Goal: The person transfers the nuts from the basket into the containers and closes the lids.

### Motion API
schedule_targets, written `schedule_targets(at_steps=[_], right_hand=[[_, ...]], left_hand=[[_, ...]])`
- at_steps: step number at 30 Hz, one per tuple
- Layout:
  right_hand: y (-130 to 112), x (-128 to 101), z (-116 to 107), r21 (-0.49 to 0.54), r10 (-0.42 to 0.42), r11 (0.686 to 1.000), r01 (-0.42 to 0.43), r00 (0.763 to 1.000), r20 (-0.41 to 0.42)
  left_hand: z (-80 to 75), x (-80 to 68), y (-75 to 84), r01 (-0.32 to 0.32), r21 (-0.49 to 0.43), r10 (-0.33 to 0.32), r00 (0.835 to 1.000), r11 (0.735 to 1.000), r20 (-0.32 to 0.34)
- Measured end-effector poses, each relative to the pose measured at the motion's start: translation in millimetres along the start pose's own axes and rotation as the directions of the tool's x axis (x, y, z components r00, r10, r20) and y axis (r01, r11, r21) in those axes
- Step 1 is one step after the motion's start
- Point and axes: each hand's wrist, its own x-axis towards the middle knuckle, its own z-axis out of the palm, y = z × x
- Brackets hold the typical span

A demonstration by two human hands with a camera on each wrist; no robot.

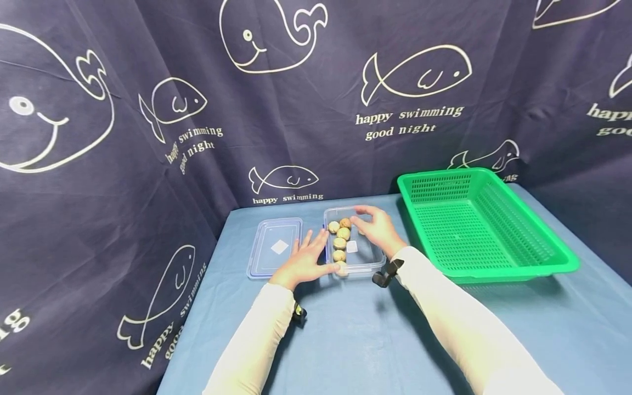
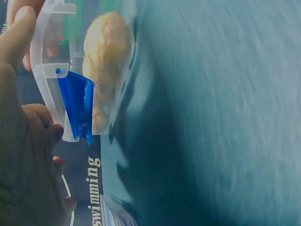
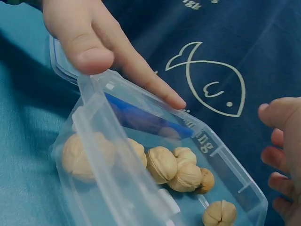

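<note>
Several walnuts (image 1: 339, 243) lie inside a clear plastic container (image 1: 367, 267), most of them in a row along its left side. My left hand (image 1: 307, 261) has its fingers spread, touching the container's left side and near-left corner. A blue clip (image 2: 77, 106) hangs on the container's side, close to those fingers in the left wrist view. Over the container's right part is my right hand (image 1: 377, 229), its fingers loosely bent and nothing seen between them. One separate walnut (image 3: 219, 213) lies below that hand in the right wrist view.
A clear lid (image 1: 275, 248) with blue edging lies flat left of the container. The green perforated basket (image 1: 489, 271) stands to the right, beside my right forearm. Behind the blue-covered table (image 1: 340, 351) hangs a dark curtain (image 1: 316, 131) with fish drawings.
</note>
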Motion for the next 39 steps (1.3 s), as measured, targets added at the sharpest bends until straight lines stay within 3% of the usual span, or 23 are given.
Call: schedule_targets(at_steps=[7, 15, 19, 26, 33, 39], right_hand=[[17.2, -27.0, -1.1, -0.146, -0.018, 0.989, 0.006, 0.996, -0.086], [28.8, -48.3, 0.1, -0.245, -0.091, 0.966, 0.082, 0.996, -0.022], [33.8, -51.5, 2.8, -0.288, -0.066, 0.955, 0.072, 0.997, 0.033], [30.6, -60.6, 1.8, -0.393, 0.070, 0.919, -0.028, 0.993, 0.091], [36.0, -54.0, -0.3, -0.437, 0.084, 0.898, -0.046, 0.994, 0.070], [37.4, -48.7, -0.8, -0.444, 0.102, 0.893, -0.069, 0.993, 0.051]], left_hand=[[-1.2, -1.3, 17.6, 0.078, -0.095, -0.086, 0.993, 0.992, -0.082], [8.4, 8.1, 30.7, 0.232, -0.082, -0.244, 0.952, 0.969, -0.184], [18.3, 12.8, 31.2, 0.289, -0.046, -0.292, 0.937, 0.956, -0.194], [19.7, 10.5, 41.3, 0.316, -0.008, -0.310, 0.927, 0.949, -0.213], [18.8, 18.8, 41.2, 0.306, 0.013, -0.295, 0.927, 0.952, -0.232], [19.4, 29.3, 36.5, 0.322, 0.053, -0.306, 0.931, 0.945, -0.201]])
